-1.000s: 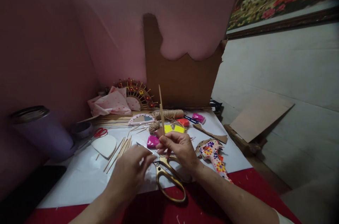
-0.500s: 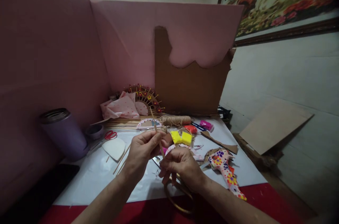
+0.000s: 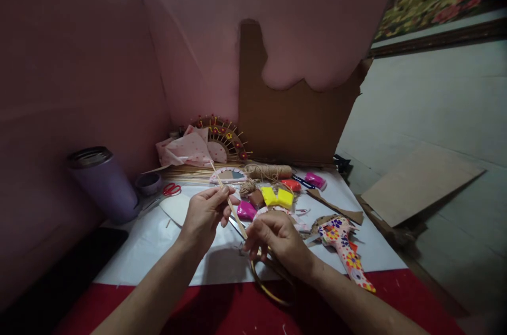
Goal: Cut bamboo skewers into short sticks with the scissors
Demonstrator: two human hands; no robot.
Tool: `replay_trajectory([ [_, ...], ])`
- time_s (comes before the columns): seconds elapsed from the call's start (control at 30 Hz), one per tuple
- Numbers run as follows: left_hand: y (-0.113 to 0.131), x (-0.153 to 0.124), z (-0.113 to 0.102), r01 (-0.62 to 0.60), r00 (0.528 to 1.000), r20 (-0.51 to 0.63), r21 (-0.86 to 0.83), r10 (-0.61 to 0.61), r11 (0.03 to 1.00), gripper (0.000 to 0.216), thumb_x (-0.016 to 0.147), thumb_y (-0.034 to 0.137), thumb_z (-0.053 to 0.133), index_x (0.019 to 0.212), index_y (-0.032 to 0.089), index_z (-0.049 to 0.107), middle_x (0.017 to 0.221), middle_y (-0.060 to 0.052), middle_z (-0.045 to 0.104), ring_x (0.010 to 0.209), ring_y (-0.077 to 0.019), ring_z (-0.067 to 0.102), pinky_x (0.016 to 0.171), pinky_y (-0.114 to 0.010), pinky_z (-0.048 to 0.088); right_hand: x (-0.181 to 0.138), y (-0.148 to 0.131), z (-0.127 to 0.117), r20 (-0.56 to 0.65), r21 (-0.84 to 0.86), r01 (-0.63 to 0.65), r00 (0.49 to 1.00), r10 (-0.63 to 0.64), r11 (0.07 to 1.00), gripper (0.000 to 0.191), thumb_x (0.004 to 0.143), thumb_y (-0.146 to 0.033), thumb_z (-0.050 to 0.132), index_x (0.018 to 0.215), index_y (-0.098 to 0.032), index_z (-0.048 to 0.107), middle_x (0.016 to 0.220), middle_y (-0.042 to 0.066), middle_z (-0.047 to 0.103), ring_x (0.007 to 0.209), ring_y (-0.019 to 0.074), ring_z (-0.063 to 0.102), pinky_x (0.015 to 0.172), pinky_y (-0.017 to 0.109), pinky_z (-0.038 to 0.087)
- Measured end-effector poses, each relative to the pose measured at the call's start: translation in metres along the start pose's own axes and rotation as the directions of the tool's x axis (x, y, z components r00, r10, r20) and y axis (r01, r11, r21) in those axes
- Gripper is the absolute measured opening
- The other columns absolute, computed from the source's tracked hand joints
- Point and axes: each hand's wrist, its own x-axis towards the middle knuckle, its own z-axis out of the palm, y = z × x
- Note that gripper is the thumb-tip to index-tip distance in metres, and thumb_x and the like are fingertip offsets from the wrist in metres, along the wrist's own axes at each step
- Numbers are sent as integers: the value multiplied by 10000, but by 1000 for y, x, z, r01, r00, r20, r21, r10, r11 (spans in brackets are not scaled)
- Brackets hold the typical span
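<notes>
My left hand point(image 3: 209, 213) pinches a thin pale wooden stick point(image 3: 234, 212) between thumb and fingers, and the stick points up and away to the left. My right hand point(image 3: 277, 240) has its fingers closed at the stick's lower end. Below that hand hang large gold-coloured loops point(image 3: 273, 298), which look like scissor handles. A dark, blade-like edge shows beside the stick, but the fingers hide how it joins the loops. Just beyond the hands lie a magenta packet point(image 3: 246, 210), yellow packets point(image 3: 277, 197) and a brown packet point(image 3: 256, 198).
On the white sheet point(image 3: 150, 256) lie red-handled scissors point(image 3: 171, 189), a white cut piece point(image 3: 176, 208), a twine roll point(image 3: 269, 171) and a flowered fabric shape point(image 3: 343, 250). A purple tumbler point(image 3: 103, 187) stands left. Brown cardboard point(image 3: 293, 123) leans behind, near a decorated semicircular fan point(image 3: 229, 137).
My hands have spread slightly apart along the stick, which tilts further left. The camera view has shifted, so the background sits higher in the upper part and further right.
</notes>
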Motion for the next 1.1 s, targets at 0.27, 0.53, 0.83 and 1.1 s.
replay_trajectory([
  [0.27, 1, -3, 1, -15, 999, 45, 7, 15, 1000, 209, 695, 256, 695, 763, 64, 647, 601, -45, 650, 362, -34, 448, 305, -131, 317, -5, 7, -2, 81, -653, 396, 884, -461, 645, 178, 807, -243, 614, 673, -134, 657, 549, 16, 610, 493, 112, 513, 539, 240, 357],
  [0.53, 5, -3, 3, -34, 993, 112, 55, 28, 998, 232, 703, 283, 685, 766, 63, 645, 597, -40, 637, 365, -42, 444, 302, -141, 325, -2, -20, -16, 38, -740, 226, 954, -296, 633, 191, 863, -315, 546, 801, -159, 638, 694, 25, 649, 640, 130, 568, 625, 237, 382],
  [0.83, 6, -7, 1, -99, 939, 345, 231, 13, 968, 230, 793, 329, 599, 728, 110, 630, 580, -8, 603, 356, -32, 410, 303, -139, 293, -39, -36, -14, 93, -946, -1, 958, 273, 325, 256, 720, -111, 565, 976, -105, 552, 1005, 151, 583, 915, 271, 546, 779, 360, 419],
  [1.1, 3, -15, 1, -72, 843, 526, 322, -115, 944, 303, 827, 372, 540, 680, 114, 599, 595, -18, 599, 343, -27, 401, 290, -132, 263, -26, -44, -23, 56, -685, -174, 956, 289, 708, 460, 648, -165, 614, 1095, -192, 506, 928, 41, 592, 810, 192, 556, 657, 266, 431],
])
